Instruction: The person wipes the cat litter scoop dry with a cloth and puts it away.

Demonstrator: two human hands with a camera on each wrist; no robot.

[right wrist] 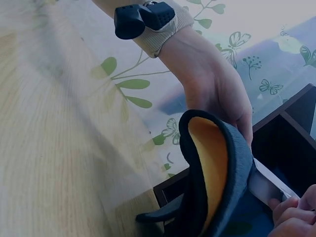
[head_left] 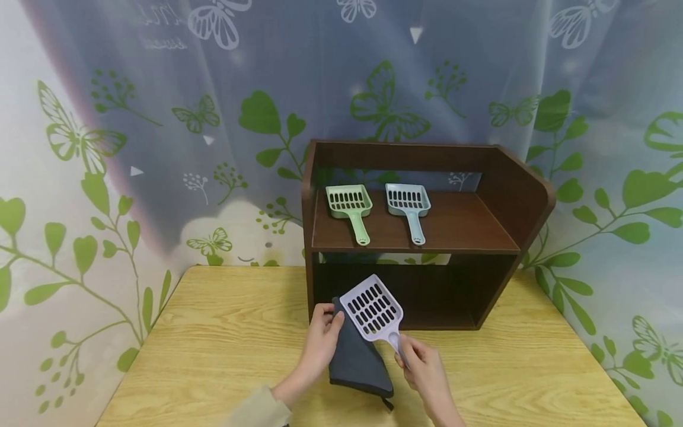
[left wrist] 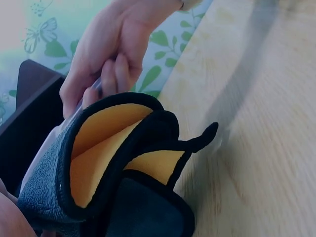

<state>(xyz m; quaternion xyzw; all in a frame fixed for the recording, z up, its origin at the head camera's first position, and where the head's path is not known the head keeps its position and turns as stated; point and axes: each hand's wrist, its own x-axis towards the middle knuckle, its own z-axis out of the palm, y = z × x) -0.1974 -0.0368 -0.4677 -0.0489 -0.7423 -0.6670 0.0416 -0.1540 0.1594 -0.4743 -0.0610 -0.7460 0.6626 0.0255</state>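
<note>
In the head view my left hand (head_left: 320,341) grips a dark blue-grey cleaning cloth (head_left: 356,362) near its upper end. Black edging and a small loop finish the cloth, and its yellow inner side shows in the left wrist view, where the folded cloth (left wrist: 106,153) hangs in layers. My right hand (head_left: 427,367) holds a pale lilac litter scoop (head_left: 383,333) by its handle, slotted head pointing up and left. The scoop's head lies against the cloth beside my left fingers. Seen from the right wrist, the cloth (right wrist: 239,163) hides part of the scoop (right wrist: 269,180).
A dark brown two-level shelf (head_left: 416,252) stands at the table's back. On its upper board lie a green litter scoop (head_left: 349,204) and a light blue one (head_left: 408,201), handles forward. The wooden table (head_left: 240,332) extends to both sides, with a patterned curtain (head_left: 267,207) behind.
</note>
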